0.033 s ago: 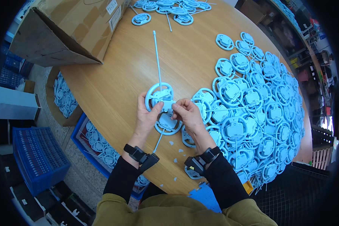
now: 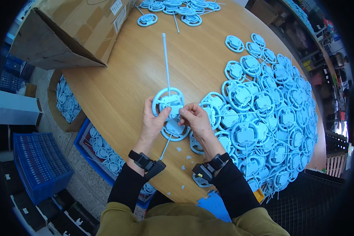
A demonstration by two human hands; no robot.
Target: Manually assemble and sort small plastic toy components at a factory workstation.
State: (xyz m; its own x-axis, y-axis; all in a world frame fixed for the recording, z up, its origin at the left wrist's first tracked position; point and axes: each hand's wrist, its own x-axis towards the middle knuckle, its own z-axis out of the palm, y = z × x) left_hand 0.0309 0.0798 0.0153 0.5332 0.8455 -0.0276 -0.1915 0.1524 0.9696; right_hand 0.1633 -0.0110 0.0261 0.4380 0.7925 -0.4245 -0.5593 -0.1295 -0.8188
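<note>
A light-blue plastic ring with a long thin rod [image 2: 168, 101] is held over the table, its rod pointing away from me. My left hand [image 2: 152, 121] grips its left side, thumb on the rectangular block at its middle. With thumb and forefinger, my right hand [image 2: 198, 121] pinches the right edge of that block; the exact contact is partly hidden by the fingers. Just below the held piece, a second ring piece [image 2: 174, 129] lies on the table, its rod pointing toward me and its upper part covered.
A large heap of similar ring pieces [image 2: 262, 103] covers the right of the wooden table [image 2: 118, 94]. More lie at the far edge [image 2: 173, 7]. A cardboard box [image 2: 78, 29] stands far left. Small blue scraps [image 2: 183, 167] lie near me; filled bins [image 2: 80, 135] stand below the left edge.
The held ring piece has tilted and shifted slightly to the right, its rod tip with it. Both hands stay almost in place.
</note>
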